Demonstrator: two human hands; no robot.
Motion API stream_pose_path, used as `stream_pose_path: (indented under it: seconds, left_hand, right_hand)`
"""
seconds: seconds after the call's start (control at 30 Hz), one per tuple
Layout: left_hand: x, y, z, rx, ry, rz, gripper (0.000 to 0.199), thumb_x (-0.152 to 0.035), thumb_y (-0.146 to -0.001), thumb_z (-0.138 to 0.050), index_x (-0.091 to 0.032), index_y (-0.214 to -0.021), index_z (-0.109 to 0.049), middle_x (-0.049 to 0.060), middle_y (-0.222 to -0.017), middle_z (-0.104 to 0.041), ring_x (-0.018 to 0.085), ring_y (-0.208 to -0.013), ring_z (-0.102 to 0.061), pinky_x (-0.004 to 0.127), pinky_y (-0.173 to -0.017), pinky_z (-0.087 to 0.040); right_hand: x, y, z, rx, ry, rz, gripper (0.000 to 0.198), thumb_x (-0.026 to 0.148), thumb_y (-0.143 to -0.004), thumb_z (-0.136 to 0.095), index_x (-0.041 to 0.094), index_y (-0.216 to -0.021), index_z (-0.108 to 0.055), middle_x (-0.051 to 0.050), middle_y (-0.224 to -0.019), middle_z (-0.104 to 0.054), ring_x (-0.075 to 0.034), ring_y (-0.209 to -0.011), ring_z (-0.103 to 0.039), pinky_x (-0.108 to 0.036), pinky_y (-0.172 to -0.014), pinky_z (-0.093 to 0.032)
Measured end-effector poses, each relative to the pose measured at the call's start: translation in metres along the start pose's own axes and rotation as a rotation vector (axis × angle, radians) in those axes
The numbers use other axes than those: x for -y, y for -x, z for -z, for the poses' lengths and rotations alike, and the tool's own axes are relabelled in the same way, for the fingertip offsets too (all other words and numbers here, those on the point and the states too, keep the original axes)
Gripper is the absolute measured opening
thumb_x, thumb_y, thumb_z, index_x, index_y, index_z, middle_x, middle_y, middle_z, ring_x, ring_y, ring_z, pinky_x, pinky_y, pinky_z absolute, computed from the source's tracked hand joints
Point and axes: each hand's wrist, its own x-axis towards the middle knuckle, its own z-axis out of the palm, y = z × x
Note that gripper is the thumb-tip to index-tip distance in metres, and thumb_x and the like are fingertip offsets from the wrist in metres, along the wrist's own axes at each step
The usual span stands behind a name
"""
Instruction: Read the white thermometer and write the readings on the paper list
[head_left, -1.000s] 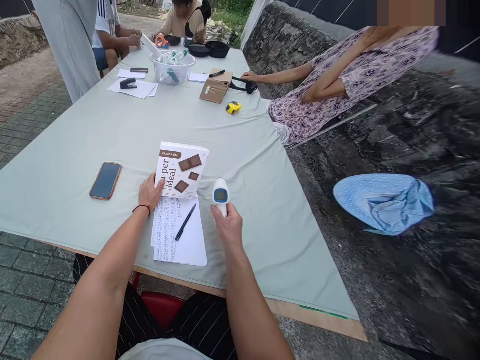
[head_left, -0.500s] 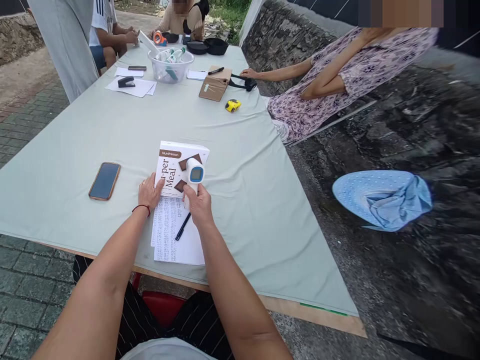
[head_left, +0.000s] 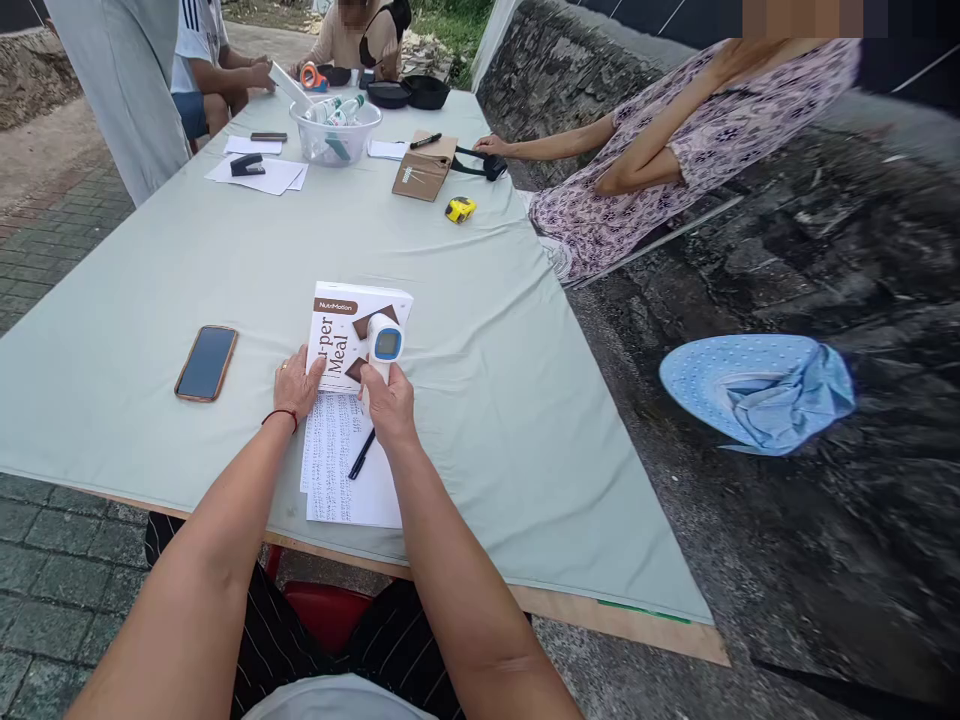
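Note:
A white box [head_left: 328,345] printed "NutriMotion" and "Meal" lies on the cloth-covered table in front of me. My left hand [head_left: 298,382] grips its left edge, thumb on the printed face and the other fingers along the side. My right hand [head_left: 390,400] is wrapped round the handle of a white infrared thermometer [head_left: 385,340], held over the box's right part. Its blue-framed screen faces me; the reading is too small to make out. Below the box are sheets of paper [head_left: 330,470] with dense small print. A black pen [head_left: 361,455] rests on them, its upper end by my right wrist.
A phone [head_left: 206,363] lies left of my left hand. Farther off are a yellow tape measure [head_left: 460,209], a brown notebook [head_left: 424,175], a stapler [head_left: 247,165] on papers and a clear basin [head_left: 330,145] with bottles. A person's hand [head_left: 493,146] rests at the right edge.
The whole view has shifted slightly, with things appearing a little farther left. Both hands keep the same hold on the box and the thermometer.

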Motion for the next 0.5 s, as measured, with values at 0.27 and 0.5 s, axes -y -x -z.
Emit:
stream_pose_path:
  seconds: [0.27,0.5]
  left_hand:
    - [0.0007,-0.0007,-0.0007,-0.003,-0.019,0.012,0.055,-0.057,-0.099,-0.024,-0.024,-0.133,-0.051,0.009,-0.116,-0.066,0.030,-0.111,-0.056,0.046,-0.100,-0.039]
    - [-0.0005,-0.0001,0.0000,0.003,-0.017,0.013,0.056,-0.057,-0.099,-0.023,-0.022,-0.132,-0.050,0.010,-0.116,-0.066,0.030,-0.112,-0.055,0.046,-0.102,-0.037]
  right_hand:
    - [0.0020,-0.0002,-0.0024,0.005,0.015,-0.018,0.041,0.056,-0.078,-0.059,0.018,-0.095,-0.059,0.003,-0.065,-0.057,-0.014,-0.058,-0.052,-0.026,-0.055,-0.043]
    - [0.0013,0.0006,-0.0022,0.000,-0.016,-0.031,0.043,0.054,-0.078,-0.061,0.017,-0.101,-0.060,0.003,-0.066,-0.058,-0.014,-0.056,-0.051,-0.025,-0.054,-0.043]
